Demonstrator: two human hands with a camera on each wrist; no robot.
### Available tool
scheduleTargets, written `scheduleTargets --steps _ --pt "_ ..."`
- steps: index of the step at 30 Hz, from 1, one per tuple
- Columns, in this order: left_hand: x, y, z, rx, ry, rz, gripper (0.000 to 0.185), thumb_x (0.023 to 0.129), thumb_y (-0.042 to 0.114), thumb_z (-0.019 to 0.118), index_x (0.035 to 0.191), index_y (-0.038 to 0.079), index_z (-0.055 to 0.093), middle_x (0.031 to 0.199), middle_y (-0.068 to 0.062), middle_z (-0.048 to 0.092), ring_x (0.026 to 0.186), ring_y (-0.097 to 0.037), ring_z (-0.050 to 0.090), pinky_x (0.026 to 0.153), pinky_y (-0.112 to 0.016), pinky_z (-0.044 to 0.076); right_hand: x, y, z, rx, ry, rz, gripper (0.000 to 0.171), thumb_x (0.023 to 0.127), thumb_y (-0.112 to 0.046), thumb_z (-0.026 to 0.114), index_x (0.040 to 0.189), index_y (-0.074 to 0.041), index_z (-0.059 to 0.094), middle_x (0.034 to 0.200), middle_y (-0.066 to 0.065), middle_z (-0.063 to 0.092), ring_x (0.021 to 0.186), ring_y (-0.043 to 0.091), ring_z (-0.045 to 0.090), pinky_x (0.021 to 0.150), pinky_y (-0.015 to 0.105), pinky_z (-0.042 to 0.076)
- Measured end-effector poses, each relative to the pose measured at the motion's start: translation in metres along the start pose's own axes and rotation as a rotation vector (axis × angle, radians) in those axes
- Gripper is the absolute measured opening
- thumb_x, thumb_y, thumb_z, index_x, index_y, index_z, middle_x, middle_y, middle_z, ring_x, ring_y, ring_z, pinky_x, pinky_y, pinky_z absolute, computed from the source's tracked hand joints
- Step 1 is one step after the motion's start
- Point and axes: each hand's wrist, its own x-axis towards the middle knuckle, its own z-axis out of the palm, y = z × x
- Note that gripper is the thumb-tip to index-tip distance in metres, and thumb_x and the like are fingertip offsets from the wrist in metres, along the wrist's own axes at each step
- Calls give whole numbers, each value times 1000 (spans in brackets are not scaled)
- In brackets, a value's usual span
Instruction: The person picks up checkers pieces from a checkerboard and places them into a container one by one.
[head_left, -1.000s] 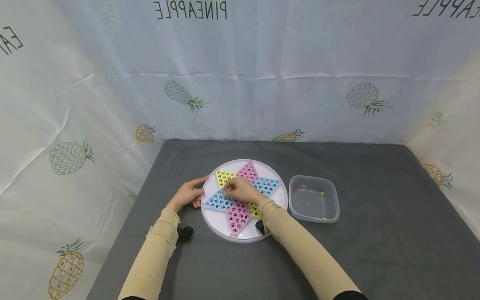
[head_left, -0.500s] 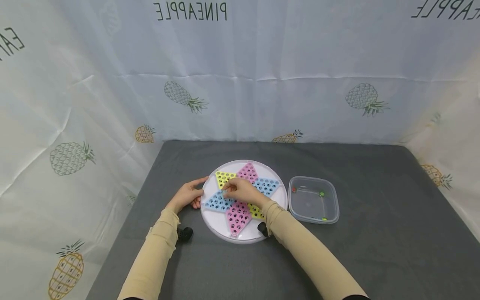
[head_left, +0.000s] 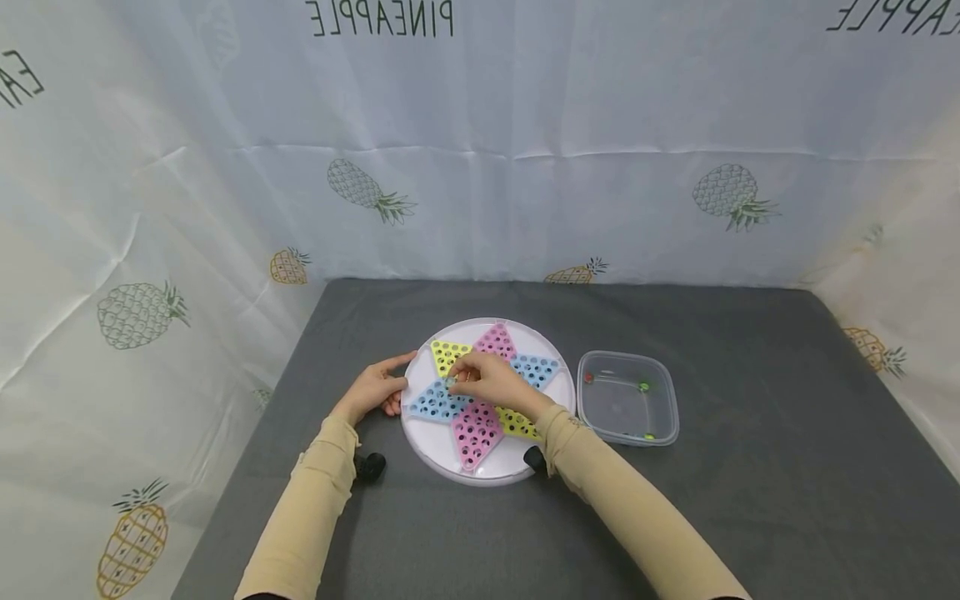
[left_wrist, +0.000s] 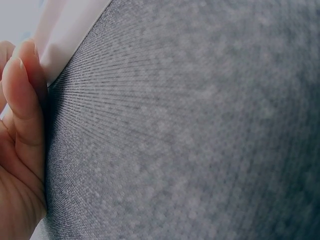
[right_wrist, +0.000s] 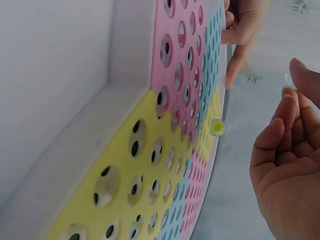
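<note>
A round white board (head_left: 441, 450) holds a star of pink, blue and yellow holed triangles. My right hand (head_left: 489, 379) hovers over the star's middle with curled fingers (right_wrist: 287, 145). Its fingertips pinch a small clear marble (right_wrist: 288, 79). A yellow-green marble (right_wrist: 217, 127) sits in a hole of the star just below those fingertips. My left hand (head_left: 377, 388) rests against the board's left rim (left_wrist: 70, 35), its fingers (left_wrist: 22, 95) straight on the grey cloth. The left hand (right_wrist: 239, 31) also shows at the board's far edge in the right wrist view.
A clear plastic tub (head_left: 628, 398) with a few marbles stands right of the board. The grey-covered table (head_left: 750, 500) is bounded by white pineapple-print curtains (head_left: 525, 167) at the back and both sides. Small black wrist cameras (head_left: 370, 465) sit under both sleeves.
My right hand has drifted slightly to the right over the star and its forearm has swung right. The left hand and the board have stayed put.
</note>
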Motion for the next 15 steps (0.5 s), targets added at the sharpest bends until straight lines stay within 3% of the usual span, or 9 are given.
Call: scheduleTargets --steps 7,15 --pt "-1 3 -1 -25 -13 3 58 89 9 54 144 20 37 51 2 51 41 -8 50 44 -24 47 -10 4 -6 19 34 -37 20 83 -23 69 98 -12 66 83 0 58 74 11 51 67 22 44" --pt "-17 21 0 -14 -20 6 58 89 7 52 144 16 36 49 2 51 41 -8 51 46 -24 48 -27 10 -19 38 76 -26 19 83 -24 69 98 -13 65 83 0 58 74 12 50 66 22 44"
